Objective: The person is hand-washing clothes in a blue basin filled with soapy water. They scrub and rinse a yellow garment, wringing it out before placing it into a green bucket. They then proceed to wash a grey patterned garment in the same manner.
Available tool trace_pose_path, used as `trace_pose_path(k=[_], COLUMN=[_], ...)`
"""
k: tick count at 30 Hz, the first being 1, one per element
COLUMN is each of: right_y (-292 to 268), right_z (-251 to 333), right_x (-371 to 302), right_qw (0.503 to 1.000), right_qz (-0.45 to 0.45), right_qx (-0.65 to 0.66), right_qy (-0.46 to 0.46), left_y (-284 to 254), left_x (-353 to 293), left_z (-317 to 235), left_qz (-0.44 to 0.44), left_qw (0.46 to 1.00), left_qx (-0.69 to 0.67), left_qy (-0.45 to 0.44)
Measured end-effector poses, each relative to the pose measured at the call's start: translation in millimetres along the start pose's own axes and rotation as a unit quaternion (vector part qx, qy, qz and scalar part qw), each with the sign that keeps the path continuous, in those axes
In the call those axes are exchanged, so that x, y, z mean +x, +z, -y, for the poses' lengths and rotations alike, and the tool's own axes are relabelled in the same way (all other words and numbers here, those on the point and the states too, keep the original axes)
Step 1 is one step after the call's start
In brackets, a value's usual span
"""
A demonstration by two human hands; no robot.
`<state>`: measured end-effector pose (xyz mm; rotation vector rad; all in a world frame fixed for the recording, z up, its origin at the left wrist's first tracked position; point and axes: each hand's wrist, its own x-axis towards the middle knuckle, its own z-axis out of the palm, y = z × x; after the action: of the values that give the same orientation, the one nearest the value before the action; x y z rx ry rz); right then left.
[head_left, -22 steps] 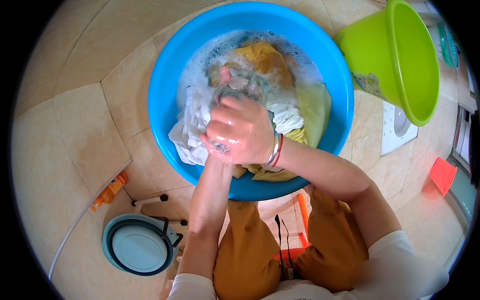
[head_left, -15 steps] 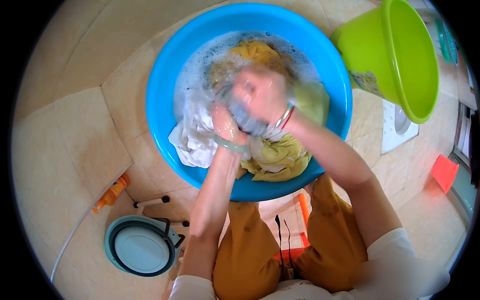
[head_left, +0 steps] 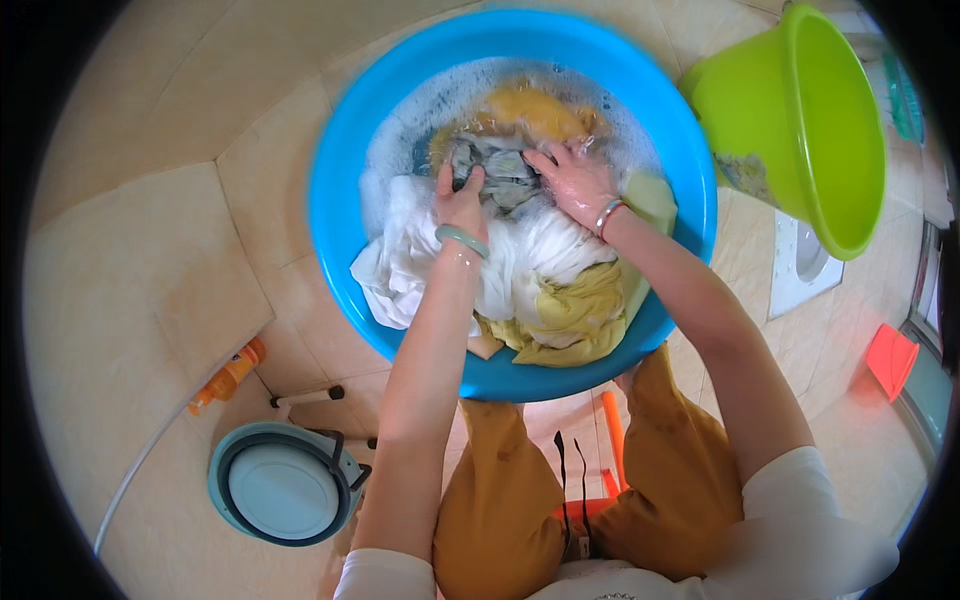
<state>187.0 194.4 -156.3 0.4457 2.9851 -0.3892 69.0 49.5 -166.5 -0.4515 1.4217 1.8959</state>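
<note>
A blue basin [head_left: 336, 270] holds sudsy water and several wet cloths. At its middle lies a crumpled grey cloth [head_left: 505, 165], partly under water. My left hand [head_left: 461, 205], with a pale green bangle at the wrist, has the left edge of this cloth between thumb and fingers. Stretched and spread, the fingers of my right hand [head_left: 575, 183] rest against its right side. White cloth [head_left: 400, 235] is bunched below and left of my hands. A yellow-green cloth [head_left: 575, 320] lies on the near side, a mustard cloth [head_left: 535, 112] in the far water.
A lime green bucket [head_left: 745, 110] leans beyond the basin's right side, near a white floor fixture [head_left: 800, 265]. A folding grey-blue basin [head_left: 283, 490] and an orange bottle [head_left: 228, 377] are at lower left. A red dustpan-like piece [head_left: 889, 360] is far right.
My hands were pressed together over the bunched grey cloth, blurred by motion. Now they are apart, and the cloth has spread in the water farther from me. More white cloth shows.
</note>
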Motion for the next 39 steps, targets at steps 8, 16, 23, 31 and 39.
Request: trace_pose_path(k=[8, 16, 23, 31, 39], right_y=[-30, -115, -122, -130, -56], right_z=[39, 143, 142, 118, 9], right_x=[12, -38, -8, 7, 9], right_qw=[0.956, 0.927, 0.883, 0.857, 0.919], right_qz=[-0.001, -0.195, -0.327, -0.344, -0.171], right_qx=[0.219, 0.241, 0.273, 0.346, 0.298], right_qy=[0.197, -0.213, -0.199, -0.165, 0.191], left_y=[19, 0, 13, 35, 56], left_x=[-17, -52, -79, -79, -91], left_z=[-19, -47, -54, -51, -60], left_qz=[0.068, 0.248, 0.239, 0.138, 0.028], left_qw=[0.995, 0.951, 0.959, 0.968, 0.986], left_qx=[-0.055, -0.062, -0.106, -0.179, -0.111], left_qy=[-0.05, -0.174, -0.104, -0.105, -0.124])
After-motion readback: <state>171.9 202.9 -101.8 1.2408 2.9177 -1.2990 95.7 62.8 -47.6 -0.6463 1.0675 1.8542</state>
